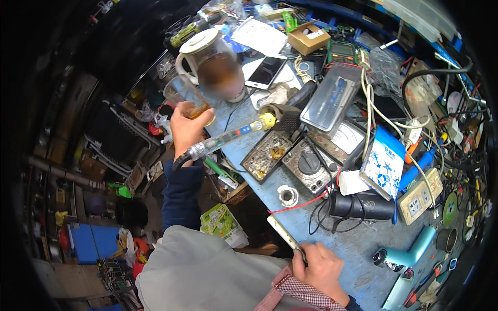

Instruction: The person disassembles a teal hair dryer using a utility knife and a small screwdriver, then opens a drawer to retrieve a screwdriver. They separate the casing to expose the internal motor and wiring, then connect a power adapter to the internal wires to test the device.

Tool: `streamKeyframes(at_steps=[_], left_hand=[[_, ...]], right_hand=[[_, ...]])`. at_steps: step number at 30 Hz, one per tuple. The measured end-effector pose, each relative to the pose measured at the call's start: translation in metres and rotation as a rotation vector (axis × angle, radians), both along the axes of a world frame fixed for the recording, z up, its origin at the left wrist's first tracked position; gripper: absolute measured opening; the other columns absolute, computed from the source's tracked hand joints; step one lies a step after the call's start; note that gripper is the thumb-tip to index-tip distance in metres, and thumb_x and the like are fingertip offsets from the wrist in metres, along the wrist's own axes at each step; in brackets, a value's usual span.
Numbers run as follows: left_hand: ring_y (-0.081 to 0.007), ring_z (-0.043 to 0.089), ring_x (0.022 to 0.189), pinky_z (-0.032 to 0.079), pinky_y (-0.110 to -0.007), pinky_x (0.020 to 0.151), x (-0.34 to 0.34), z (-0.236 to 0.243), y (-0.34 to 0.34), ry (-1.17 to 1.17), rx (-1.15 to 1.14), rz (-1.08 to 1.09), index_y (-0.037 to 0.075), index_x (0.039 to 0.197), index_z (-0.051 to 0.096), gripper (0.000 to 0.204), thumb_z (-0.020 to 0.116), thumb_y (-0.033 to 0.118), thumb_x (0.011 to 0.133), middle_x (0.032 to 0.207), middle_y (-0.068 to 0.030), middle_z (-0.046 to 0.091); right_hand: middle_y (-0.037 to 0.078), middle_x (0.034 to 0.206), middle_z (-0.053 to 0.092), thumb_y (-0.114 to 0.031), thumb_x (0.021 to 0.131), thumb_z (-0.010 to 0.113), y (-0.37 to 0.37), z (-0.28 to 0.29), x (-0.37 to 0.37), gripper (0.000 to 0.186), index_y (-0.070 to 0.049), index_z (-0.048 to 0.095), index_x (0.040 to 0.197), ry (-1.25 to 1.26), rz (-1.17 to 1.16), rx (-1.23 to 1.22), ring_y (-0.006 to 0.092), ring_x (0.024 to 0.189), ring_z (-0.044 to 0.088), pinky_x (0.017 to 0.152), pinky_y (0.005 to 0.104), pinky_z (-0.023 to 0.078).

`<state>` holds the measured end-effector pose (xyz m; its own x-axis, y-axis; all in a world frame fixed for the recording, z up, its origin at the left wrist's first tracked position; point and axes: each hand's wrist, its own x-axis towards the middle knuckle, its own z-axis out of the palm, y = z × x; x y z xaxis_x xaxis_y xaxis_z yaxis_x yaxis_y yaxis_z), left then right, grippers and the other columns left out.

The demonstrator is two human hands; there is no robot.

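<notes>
My left hand (188,123) is closed around a clear drinking glass (181,89) with some amber liquid at its bottom. The glass is tilted, beside a glass pitcher (220,70) of brown liquid with a cream lid and handle. Just right of that hand, a soldering iron (228,139) with a see-through handle and yellow collar points into its holder (286,118). Near the table's front edge, my right hand (320,267) grips a slim, pale, flat object (282,232), seen almost edge-on; its kind is unclear.
A sponge tray (265,155), a multimeter (309,165) and a clear plastic box (332,98) crowd the blue table's middle. Behind lies a smartphone (266,71). To the right are a blue-and-white packet (383,163), a power strip (421,196), loose cables and a teal angled device (407,251).
</notes>
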<state>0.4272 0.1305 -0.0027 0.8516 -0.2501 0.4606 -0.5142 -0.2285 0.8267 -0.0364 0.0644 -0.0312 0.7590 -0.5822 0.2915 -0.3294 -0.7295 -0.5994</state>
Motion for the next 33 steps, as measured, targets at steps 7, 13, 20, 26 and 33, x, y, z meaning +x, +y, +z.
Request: streamKeyframes(at_steps=[7,13,20,26,33], left_hand=[[-0.0136,0.072,0.087,0.060,-0.031,0.081,0.009,-0.022,-0.006,0.128,0.058,-0.054,-0.004,0.111,0.068,0.046,0.096,0.013,0.079,0.101,-0.0103,0.078],[-0.0142,0.072,0.083,0.061,-0.031,0.080,0.036,-0.038,-0.022,0.079,0.031,-0.131,-0.006,0.114,0.063,0.047,0.096,0.008,0.083,0.099,-0.0102,0.077],[-0.0173,0.069,0.111,0.054,-0.032,0.101,-0.045,0.060,-0.019,-0.500,0.003,0.062,-0.003,0.137,0.065,0.041,0.080,0.013,0.102,0.123,-0.0124,0.072],[-0.0397,0.074,0.106,0.058,-0.044,0.095,0.044,0.139,-0.141,-0.684,0.758,-0.547,-0.002,0.117,0.076,0.026,0.064,0.017,0.105,0.112,-0.0216,0.078],[-0.0445,0.076,0.114,0.060,-0.049,0.100,0.109,0.092,-0.260,-0.656,1.609,-0.229,0.001,0.115,0.082,0.030,0.069,0.018,0.094,0.122,-0.0275,0.078]], right_hand=[[0.004,0.072,0.063,-0.025,0.083,0.081,-0.002,0.002,0.001,0.017,-0.014,0.079,0.096,-0.009,0.012,-0.047,0.0271,0.056,0.066,0.049,0.0409,0.051],[0.004,0.072,0.063,-0.024,0.083,0.081,0.001,0.004,0.003,0.015,-0.014,0.079,0.094,-0.019,-0.017,-0.028,0.0268,0.056,0.066,0.049,0.0409,0.051],[0.004,0.072,0.061,-0.023,0.084,0.081,-0.001,0.000,0.001,0.013,-0.014,0.077,0.093,-0.024,-0.021,-0.010,0.0266,0.055,0.065,0.049,0.0407,0.051],[0.004,0.072,0.062,-0.024,0.085,0.080,0.002,-0.002,-0.002,0.013,-0.014,0.077,0.093,-0.051,-0.015,0.005,0.0263,0.055,0.064,0.048,0.0405,0.051],[0.003,0.072,0.059,-0.021,0.086,0.078,0.000,0.002,0.001,0.012,-0.014,0.069,0.085,-0.072,-0.035,-0.054,0.0237,0.056,0.066,0.048,0.0396,0.053]])
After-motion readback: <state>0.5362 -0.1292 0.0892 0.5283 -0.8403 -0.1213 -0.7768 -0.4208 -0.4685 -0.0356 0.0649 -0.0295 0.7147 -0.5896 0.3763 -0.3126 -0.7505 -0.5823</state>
